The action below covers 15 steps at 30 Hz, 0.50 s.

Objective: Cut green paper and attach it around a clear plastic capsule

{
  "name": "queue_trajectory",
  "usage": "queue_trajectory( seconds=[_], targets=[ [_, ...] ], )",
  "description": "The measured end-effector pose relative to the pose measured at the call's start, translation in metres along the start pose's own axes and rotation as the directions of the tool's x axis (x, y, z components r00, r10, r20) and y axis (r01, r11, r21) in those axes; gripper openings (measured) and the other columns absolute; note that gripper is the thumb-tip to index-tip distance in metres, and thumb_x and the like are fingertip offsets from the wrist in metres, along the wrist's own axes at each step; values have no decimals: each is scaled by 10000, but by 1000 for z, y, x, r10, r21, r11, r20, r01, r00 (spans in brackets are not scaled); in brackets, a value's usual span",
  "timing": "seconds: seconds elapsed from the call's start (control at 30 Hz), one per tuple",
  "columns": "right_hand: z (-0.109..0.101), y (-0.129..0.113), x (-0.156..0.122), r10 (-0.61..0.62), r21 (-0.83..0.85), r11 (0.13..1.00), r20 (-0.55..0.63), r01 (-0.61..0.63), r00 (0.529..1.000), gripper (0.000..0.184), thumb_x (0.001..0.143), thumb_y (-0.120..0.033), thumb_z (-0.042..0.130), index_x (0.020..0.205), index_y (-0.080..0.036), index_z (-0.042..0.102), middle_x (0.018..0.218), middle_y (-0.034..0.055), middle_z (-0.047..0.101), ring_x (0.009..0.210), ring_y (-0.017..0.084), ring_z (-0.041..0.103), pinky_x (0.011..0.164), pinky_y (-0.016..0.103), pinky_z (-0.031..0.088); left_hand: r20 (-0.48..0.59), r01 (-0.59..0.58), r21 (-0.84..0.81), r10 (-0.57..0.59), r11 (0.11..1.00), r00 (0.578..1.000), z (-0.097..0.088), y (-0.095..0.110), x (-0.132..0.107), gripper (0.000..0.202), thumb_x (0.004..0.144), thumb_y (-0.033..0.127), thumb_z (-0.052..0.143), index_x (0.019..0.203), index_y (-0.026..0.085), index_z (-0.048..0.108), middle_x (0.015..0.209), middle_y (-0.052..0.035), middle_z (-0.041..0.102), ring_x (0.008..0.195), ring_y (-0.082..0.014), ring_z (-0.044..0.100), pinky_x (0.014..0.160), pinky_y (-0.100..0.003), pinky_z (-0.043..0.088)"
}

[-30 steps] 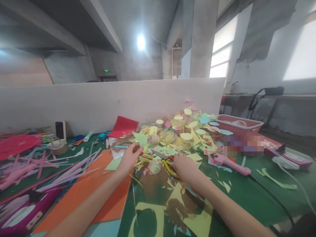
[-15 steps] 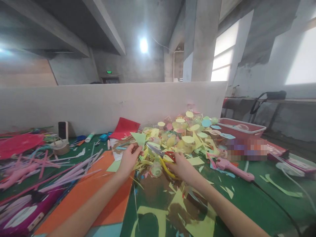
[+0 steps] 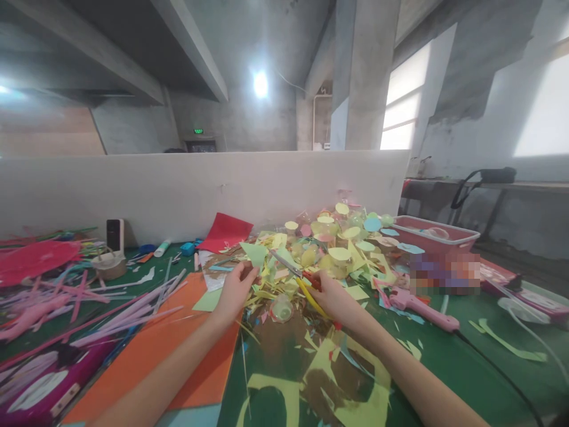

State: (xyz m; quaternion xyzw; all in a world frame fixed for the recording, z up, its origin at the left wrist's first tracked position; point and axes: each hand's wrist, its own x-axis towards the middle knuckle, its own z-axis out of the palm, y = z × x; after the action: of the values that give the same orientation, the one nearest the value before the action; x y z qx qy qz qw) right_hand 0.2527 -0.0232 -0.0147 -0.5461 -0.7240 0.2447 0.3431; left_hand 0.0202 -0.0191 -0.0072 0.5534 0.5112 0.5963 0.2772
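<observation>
My left hand [image 3: 237,289] pinches a small piece of light green paper [image 3: 255,254] between thumb and fingers, its pointed end upward. In my right hand [image 3: 331,298] is a pair of scissors [image 3: 311,295] with yellow and red handles; the metal blades point up and to the left, just right of the green paper. Whether the blades touch the paper I cannot tell. Below the hands sits a small clear plastic cup [image 3: 281,309]. Behind them rises a heap of paper scraps and clear cups topped with paper discs [image 3: 339,254].
Orange sheet [image 3: 178,356] lies under my left forearm. Cut yellow-green paper [image 3: 291,391] lies in front. A pink glue gun [image 3: 427,311] with a black cord is at right, before a pink basket [image 3: 438,237]. Purple strips [image 3: 128,308] lie left; a white partition [image 3: 146,190] stands behind.
The scissors have swung away from the cup, handles turning to the right and blades lifting slightly. The green paper in my left hand has tilted and shifted a little right.
</observation>
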Motion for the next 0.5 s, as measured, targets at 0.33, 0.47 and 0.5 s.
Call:
queue_trajectory(
  seconds=[0.33, 0.47, 0.5],
  targets=[
    [-22, -25, -16, 75, 385, 911, 193, -145, 978, 415, 765, -521, 669, 1005, -208, 541, 820, 16, 621, 775, 196, 589, 641, 276, 462, -5, 0, -3, 0, 1000, 1000, 2, 10, -3, 328, 616, 481, 689, 688, 207, 525, 599, 46, 569, 568, -155, 602, 612, -286, 485],
    [-27, -29, -24, 27, 548, 816, 282, -184, 959, 394, 824, -621, 534, 884, -232, 518, 668, -35, 472, 563, 136, 457, 496, 248, 380, -7, -2, -16, 2, 1000, 1000, 2, 10, -3, 341, 612, 492, 700, 697, 203, 540, 611, 39, 585, 572, -155, 603, 616, -289, 493],
    [-27, -27, -24, 10, 562, 808, 290, -178, 957, 398, 832, -630, 517, 867, -233, 518, 647, -41, 446, 541, 130, 432, 479, 245, 362, -9, -1, -21, 1, 1000, 1000, 2, 9, -3, 350, 611, 501, 703, 706, 202, 547, 623, 35, 596, 578, -158, 607, 619, -291, 496]
  ],
)
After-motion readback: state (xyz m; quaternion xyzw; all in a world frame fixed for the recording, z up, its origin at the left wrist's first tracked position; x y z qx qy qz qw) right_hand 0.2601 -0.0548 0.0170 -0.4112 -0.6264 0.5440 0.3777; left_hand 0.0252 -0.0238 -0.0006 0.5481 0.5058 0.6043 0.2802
